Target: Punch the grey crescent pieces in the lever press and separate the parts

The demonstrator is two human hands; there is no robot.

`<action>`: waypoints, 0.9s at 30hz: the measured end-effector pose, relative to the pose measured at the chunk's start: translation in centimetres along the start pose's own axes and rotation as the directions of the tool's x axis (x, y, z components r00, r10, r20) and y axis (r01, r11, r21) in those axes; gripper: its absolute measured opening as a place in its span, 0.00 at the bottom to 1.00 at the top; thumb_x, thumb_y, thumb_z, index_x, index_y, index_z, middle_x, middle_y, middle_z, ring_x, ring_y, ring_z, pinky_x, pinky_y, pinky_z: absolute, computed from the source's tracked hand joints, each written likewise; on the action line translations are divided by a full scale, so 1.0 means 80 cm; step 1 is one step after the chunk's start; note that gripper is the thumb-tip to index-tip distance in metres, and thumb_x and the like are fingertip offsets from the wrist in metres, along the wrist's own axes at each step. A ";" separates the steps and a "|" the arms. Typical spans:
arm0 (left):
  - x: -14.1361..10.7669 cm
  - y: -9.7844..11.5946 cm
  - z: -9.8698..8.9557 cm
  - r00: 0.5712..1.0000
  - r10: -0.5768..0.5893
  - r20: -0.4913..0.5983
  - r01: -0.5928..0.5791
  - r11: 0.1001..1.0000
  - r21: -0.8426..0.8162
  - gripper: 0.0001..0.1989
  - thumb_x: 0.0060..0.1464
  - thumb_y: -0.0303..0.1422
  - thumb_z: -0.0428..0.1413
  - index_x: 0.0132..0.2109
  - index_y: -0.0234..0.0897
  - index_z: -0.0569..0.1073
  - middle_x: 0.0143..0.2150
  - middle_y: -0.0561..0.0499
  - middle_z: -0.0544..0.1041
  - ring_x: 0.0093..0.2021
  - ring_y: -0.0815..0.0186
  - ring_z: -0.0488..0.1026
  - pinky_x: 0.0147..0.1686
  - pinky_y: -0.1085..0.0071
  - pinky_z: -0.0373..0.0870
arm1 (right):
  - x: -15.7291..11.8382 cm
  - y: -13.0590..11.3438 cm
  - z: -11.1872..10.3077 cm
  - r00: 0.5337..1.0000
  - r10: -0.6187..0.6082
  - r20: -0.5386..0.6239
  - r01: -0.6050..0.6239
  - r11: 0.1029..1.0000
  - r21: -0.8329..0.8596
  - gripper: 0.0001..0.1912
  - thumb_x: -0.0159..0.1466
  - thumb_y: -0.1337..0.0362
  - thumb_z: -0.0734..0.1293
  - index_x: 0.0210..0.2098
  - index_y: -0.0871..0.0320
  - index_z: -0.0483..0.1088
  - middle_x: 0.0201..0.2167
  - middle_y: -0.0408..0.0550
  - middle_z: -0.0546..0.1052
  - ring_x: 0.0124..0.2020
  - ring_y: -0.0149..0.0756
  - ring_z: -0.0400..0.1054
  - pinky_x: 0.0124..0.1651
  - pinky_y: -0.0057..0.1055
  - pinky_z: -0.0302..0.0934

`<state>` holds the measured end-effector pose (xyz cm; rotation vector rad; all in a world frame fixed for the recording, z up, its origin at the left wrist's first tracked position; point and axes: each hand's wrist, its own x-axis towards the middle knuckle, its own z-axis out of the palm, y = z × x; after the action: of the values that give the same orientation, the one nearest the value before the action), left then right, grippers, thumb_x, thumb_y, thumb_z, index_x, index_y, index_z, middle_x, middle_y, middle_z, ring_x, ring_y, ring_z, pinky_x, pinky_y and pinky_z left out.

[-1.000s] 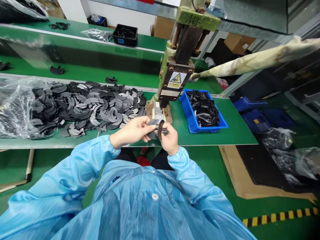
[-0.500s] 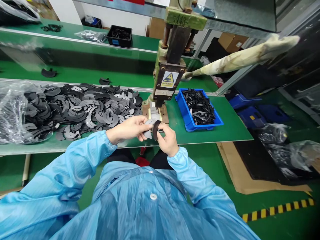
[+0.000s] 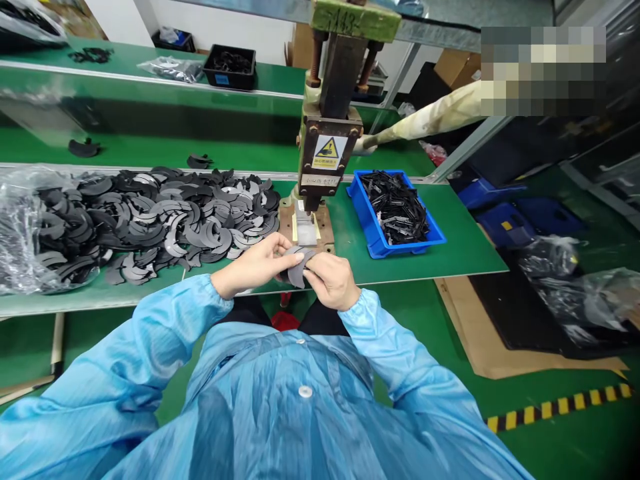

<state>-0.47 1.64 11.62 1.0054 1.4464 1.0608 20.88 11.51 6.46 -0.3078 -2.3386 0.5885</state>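
Note:
In front of the press, a grey curved plastic piece (image 3: 297, 275) is held between my two hands. My left hand (image 3: 257, 263) pinches its left end between thumb and fingers. From the other side, my right hand (image 3: 333, 277) closes on its right edge, with curled fingers partly hiding it. Just beyond the hands stands a green hand press (image 3: 325, 143) with a warning label. Its base carries a pale metal fixture (image 3: 305, 230). To the left spreads a large heap of similar dark curved pieces (image 3: 165, 213).
Right of the press sits a blue bin (image 3: 373, 245) full of small black parts. A clear plastic bag (image 3: 23, 233) lies by the heap's left end. The press's wrapped lever (image 3: 435, 117) reaches out to the right. A black bin (image 3: 230, 75) stands on the back shelf.
The dark curved face visible by my right fingers has gone from view; a grey curved surface now shows between the hands. My right fingers have shifted slightly left, and the camera view has moved a little.

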 end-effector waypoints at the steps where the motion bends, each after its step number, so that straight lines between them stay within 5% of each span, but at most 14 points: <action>1: 0.001 -0.002 0.000 0.999 -0.034 0.024 0.035 0.998 -0.045 0.26 0.54 0.53 0.72 0.44 0.40 0.72 0.30 0.55 0.75 0.28 0.68 0.74 0.26 0.73 0.74 | -0.002 0.000 0.001 1.000 -0.005 0.003 0.005 1.000 0.009 0.09 0.72 0.57 0.66 0.46 0.51 0.77 0.39 0.50 0.82 0.40 0.39 0.76 0.47 0.40 0.74; 7: 0.008 -0.009 -0.005 0.972 -0.064 0.228 0.107 0.978 -0.180 0.28 0.51 0.55 0.74 0.39 0.36 0.76 0.32 0.52 0.78 0.27 0.70 0.77 0.28 0.72 0.81 | -0.010 0.013 -0.005 0.998 0.048 -0.035 -0.046 0.997 0.056 0.11 0.72 0.59 0.68 0.52 0.50 0.77 0.46 0.49 0.84 0.48 0.38 0.80 0.52 0.40 0.78; 9: 0.024 -0.009 -0.019 0.988 -0.063 0.144 0.090 0.978 -0.188 0.27 0.50 0.53 0.74 0.38 0.35 0.76 0.33 0.51 0.80 0.28 0.70 0.78 0.29 0.74 0.81 | -0.017 0.025 -0.010 0.987 0.124 -0.099 -0.120 0.992 0.047 0.16 0.72 0.59 0.68 0.59 0.50 0.74 0.51 0.52 0.83 0.52 0.40 0.79 0.56 0.43 0.78; 12: 0.077 -0.002 -0.059 0.985 -0.112 -0.130 0.087 0.979 -0.184 0.23 0.55 0.47 0.74 0.35 0.35 0.73 0.30 0.51 0.79 0.25 0.71 0.77 0.27 0.77 0.79 | -0.035 0.050 -0.016 0.932 0.260 -0.251 -0.259 0.965 0.037 0.18 0.73 0.60 0.66 0.62 0.52 0.71 0.51 0.54 0.80 0.52 0.40 0.78 0.55 0.45 0.78; 16: 0.183 0.027 -0.116 0.869 -0.203 -0.452 0.139 0.975 -0.171 0.16 0.64 0.34 0.69 0.35 0.36 0.70 0.27 0.52 0.76 0.24 0.71 0.76 0.29 0.75 0.79 | -0.061 0.080 -0.014 0.851 0.345 -0.395 -0.363 0.931 0.031 0.14 0.74 0.60 0.64 0.56 0.54 0.73 0.47 0.54 0.78 0.47 0.39 0.77 0.49 0.43 0.78; 21: 0.289 0.069 -0.152 0.814 -0.167 -0.556 0.113 0.985 -0.130 0.09 0.69 0.34 0.64 0.47 0.31 0.77 0.38 0.48 0.81 0.37 0.66 0.81 0.40 0.69 0.82 | -0.069 0.090 -0.011 0.841 0.347 -0.416 -0.385 0.923 -0.006 0.10 0.72 0.61 0.65 0.50 0.53 0.76 0.43 0.52 0.80 0.43 0.40 0.78 0.45 0.42 0.77; 24: 0.310 0.074 -0.164 0.785 -0.133 -0.605 0.107 0.991 -0.080 0.15 0.70 0.37 0.63 0.57 0.31 0.77 0.49 0.43 0.82 0.43 0.62 0.82 0.42 0.64 0.82 | -0.067 0.089 -0.012 0.839 0.353 -0.415 -0.398 0.917 -0.023 0.08 0.72 0.61 0.66 0.47 0.52 0.77 0.41 0.51 0.81 0.42 0.41 0.78 0.44 0.42 0.77; 27: 0.303 0.063 -0.174 0.764 -0.065 -0.642 0.083 0.997 -0.001 0.15 0.67 0.28 0.63 0.59 0.30 0.75 0.49 0.38 0.81 0.42 0.61 0.83 0.41 0.67 0.80 | -0.068 0.089 -0.012 0.838 0.367 -0.404 -0.413 0.910 -0.029 0.08 0.73 0.61 0.65 0.46 0.52 0.77 0.41 0.51 0.81 0.43 0.42 0.78 0.45 0.43 0.76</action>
<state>-16.87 24.82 11.45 0.6026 2.0380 1.4103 25.91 16.02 0.51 -0.8922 -1.9270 0.5237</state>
